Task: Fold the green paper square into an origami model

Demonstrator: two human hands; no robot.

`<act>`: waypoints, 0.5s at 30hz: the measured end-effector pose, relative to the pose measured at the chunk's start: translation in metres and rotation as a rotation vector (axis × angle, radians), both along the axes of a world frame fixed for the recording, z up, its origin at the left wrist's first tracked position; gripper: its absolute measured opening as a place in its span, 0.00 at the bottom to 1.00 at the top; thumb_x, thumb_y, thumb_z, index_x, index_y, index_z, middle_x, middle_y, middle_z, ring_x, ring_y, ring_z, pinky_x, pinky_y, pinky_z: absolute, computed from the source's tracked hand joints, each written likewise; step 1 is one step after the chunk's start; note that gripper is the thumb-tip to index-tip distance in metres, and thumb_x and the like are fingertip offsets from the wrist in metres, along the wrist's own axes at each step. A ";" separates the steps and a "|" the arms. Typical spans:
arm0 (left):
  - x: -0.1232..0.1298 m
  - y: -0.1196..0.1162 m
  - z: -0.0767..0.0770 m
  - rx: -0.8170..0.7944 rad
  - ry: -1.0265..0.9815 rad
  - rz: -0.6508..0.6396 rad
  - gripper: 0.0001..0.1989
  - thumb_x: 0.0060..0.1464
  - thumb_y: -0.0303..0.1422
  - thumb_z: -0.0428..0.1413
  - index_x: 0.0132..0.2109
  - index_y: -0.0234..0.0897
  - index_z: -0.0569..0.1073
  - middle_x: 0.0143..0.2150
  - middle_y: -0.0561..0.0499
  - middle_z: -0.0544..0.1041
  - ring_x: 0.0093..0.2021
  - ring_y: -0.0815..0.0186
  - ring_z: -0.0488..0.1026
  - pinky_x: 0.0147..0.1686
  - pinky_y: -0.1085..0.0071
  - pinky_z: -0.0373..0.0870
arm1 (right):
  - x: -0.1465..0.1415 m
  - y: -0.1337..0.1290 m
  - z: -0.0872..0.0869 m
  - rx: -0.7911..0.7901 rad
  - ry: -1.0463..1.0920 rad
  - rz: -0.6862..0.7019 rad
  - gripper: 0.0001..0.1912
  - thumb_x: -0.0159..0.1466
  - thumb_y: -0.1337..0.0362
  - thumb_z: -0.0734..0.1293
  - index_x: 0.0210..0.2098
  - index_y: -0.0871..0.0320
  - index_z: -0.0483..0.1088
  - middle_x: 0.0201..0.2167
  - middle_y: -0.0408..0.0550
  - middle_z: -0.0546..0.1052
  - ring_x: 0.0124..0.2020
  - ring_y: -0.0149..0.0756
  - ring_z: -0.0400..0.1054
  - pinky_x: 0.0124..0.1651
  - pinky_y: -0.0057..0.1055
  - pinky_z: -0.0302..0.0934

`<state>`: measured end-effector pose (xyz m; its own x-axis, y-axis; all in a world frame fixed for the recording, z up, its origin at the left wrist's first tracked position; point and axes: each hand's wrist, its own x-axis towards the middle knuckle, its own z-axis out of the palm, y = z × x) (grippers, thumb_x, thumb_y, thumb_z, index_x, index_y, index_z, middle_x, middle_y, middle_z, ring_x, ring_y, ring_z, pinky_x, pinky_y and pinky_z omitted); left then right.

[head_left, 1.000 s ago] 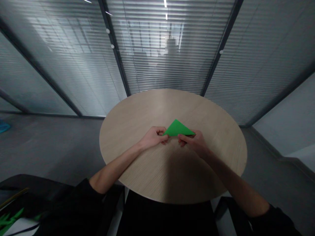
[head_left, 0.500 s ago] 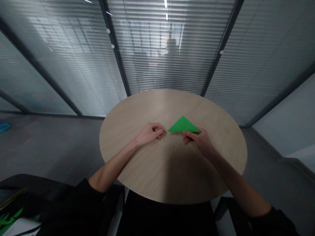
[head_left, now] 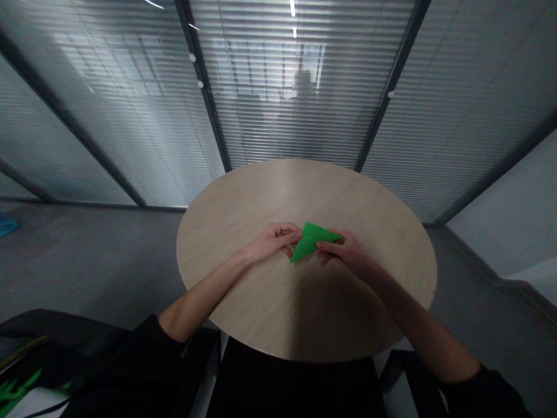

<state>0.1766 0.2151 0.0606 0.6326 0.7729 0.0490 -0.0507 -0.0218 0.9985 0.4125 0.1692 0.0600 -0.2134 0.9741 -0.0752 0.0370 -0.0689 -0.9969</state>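
Note:
A green folded paper [head_left: 311,239], roughly triangular, is held over the middle of the round table. My right hand [head_left: 346,251] pinches its right part, the thumb on top and the other fingers beneath. At the paper's left edge, my left hand [head_left: 278,239] has its thumb and forefinger pressed together. These fingertips meet the paper's edge, and some of the left fingers pass behind it. One corner of the paper points down toward me, another lies by my right fingers.
The round wooden table [head_left: 243,203] stands before a glass wall with blinds [head_left: 282,133]. Black chair parts [head_left: 39,325] are at the lower left, beside green and white items [head_left: 39,400]. Something blue [head_left: 6,226] lies on the floor at the far left.
The green paper has turned in my right hand and come nearer and to the left. My left hand has shifted right, from apart to touching the paper's edge.

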 end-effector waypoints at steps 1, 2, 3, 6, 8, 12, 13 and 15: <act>0.000 -0.001 0.001 -0.031 -0.025 -0.020 0.16 0.58 0.43 0.64 0.41 0.32 0.79 0.34 0.49 0.79 0.30 0.70 0.75 0.28 0.75 0.73 | 0.000 0.001 -0.001 -0.006 0.046 -0.015 0.17 0.52 0.53 0.79 0.31 0.58 0.76 0.22 0.42 0.76 0.21 0.30 0.68 0.27 0.28 0.63; -0.001 -0.001 0.002 -0.058 -0.047 -0.036 0.17 0.57 0.44 0.65 0.40 0.32 0.79 0.34 0.48 0.79 0.30 0.69 0.75 0.28 0.74 0.74 | 0.000 0.002 -0.002 -0.008 0.093 -0.027 0.17 0.51 0.53 0.79 0.30 0.58 0.75 0.22 0.41 0.76 0.21 0.29 0.68 0.27 0.28 0.63; -0.001 -0.001 0.002 -0.080 -0.065 -0.047 0.18 0.56 0.45 0.66 0.40 0.32 0.79 0.33 0.48 0.78 0.30 0.68 0.75 0.28 0.74 0.75 | 0.000 0.003 -0.003 -0.006 0.129 -0.028 0.18 0.51 0.53 0.80 0.30 0.58 0.75 0.22 0.41 0.75 0.21 0.29 0.68 0.27 0.28 0.63; -0.001 -0.002 0.002 -0.126 -0.096 -0.061 0.18 0.54 0.45 0.67 0.39 0.31 0.78 0.33 0.48 0.78 0.30 0.68 0.75 0.27 0.74 0.75 | 0.000 0.004 -0.005 -0.010 0.188 0.017 0.19 0.52 0.51 0.79 0.30 0.58 0.74 0.23 0.41 0.74 0.23 0.29 0.69 0.29 0.28 0.65; 0.001 -0.003 0.002 -0.117 -0.089 -0.051 0.18 0.55 0.44 0.66 0.39 0.31 0.77 0.34 0.48 0.77 0.30 0.69 0.75 0.27 0.74 0.76 | -0.002 0.003 -0.004 -0.016 0.194 0.047 0.19 0.53 0.50 0.79 0.31 0.58 0.74 0.23 0.41 0.74 0.23 0.30 0.70 0.30 0.29 0.66; 0.008 -0.007 0.002 0.009 -0.031 0.035 0.13 0.55 0.36 0.64 0.42 0.34 0.72 0.32 0.53 0.75 0.28 0.71 0.74 0.27 0.74 0.75 | -0.005 0.000 -0.001 0.015 0.113 0.062 0.19 0.57 0.50 0.76 0.36 0.57 0.74 0.27 0.43 0.77 0.26 0.33 0.73 0.32 0.31 0.70; 0.009 -0.009 0.001 0.036 -0.040 0.052 0.15 0.53 0.33 0.65 0.45 0.36 0.70 0.31 0.55 0.74 0.27 0.72 0.73 0.26 0.75 0.75 | -0.005 0.000 -0.001 0.025 0.083 0.061 0.18 0.57 0.50 0.75 0.36 0.57 0.74 0.27 0.43 0.77 0.26 0.33 0.73 0.32 0.32 0.70; 0.012 -0.011 0.000 0.077 -0.054 0.086 0.18 0.51 0.29 0.64 0.48 0.38 0.68 0.33 0.56 0.74 0.27 0.73 0.73 0.26 0.78 0.72 | -0.007 0.001 -0.002 0.038 0.033 0.061 0.18 0.58 0.49 0.74 0.38 0.57 0.73 0.27 0.44 0.77 0.26 0.34 0.74 0.31 0.32 0.71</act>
